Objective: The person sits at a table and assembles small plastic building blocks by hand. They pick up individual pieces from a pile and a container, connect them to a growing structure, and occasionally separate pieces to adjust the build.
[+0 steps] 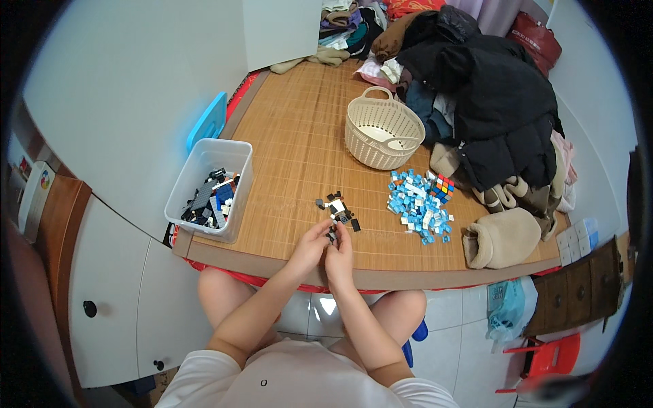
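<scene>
My left hand [310,249] and my right hand [339,260] meet near the front edge of the mat-covered surface. Between their closed fingertips they hold small dark toy bricks [332,235], partly hidden by the fingers. Just beyond the fingertips lies a small scatter of black, grey and white toy bricks [338,206]. To the left stands a clear plastic box [235,178] with many dark, blue and white bricks inside. Its blue lid [207,125] leans upright behind it.
At right is a heap of small blue and white square pieces [423,211], with a puzzle cube [443,189] at its edge. A beige basket [385,132] stands farther back. Piled dark clothes [503,102] and a rolled beige cloth [507,238] lie along the right side.
</scene>
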`<state>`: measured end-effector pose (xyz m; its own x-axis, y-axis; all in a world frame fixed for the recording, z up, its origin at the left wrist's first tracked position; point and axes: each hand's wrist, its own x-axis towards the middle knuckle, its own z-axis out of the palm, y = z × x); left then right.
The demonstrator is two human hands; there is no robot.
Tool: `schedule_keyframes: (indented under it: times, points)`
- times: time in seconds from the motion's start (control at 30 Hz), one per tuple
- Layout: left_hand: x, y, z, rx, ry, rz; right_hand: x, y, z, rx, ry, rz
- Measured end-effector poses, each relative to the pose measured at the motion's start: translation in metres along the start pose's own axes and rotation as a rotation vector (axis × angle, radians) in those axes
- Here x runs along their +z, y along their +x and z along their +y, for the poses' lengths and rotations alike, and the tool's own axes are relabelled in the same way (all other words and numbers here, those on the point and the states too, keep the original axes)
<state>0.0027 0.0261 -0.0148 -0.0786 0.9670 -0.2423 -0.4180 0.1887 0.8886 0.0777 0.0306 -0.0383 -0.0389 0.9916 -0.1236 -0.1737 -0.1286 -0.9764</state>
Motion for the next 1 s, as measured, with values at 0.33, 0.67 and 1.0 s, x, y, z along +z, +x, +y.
schedule_keyframes:
  times: [0.33, 0.67, 1.0]
  points:
    - [0.007, -0.003, -0.011, 0.060, -0.286, 0.085, 0.003, -0.009, -0.021, 0.047, 0.062, -0.024]
    - [0.014, -0.004, -0.020, 0.134, -0.382, 0.091, 0.007, -0.011, 0.003, -0.098, 0.221, 0.035]
    - [0.007, -0.012, -0.026, 0.198, -0.544, 0.105, 0.008, -0.023, 0.000, -0.090, 0.323, 0.018]
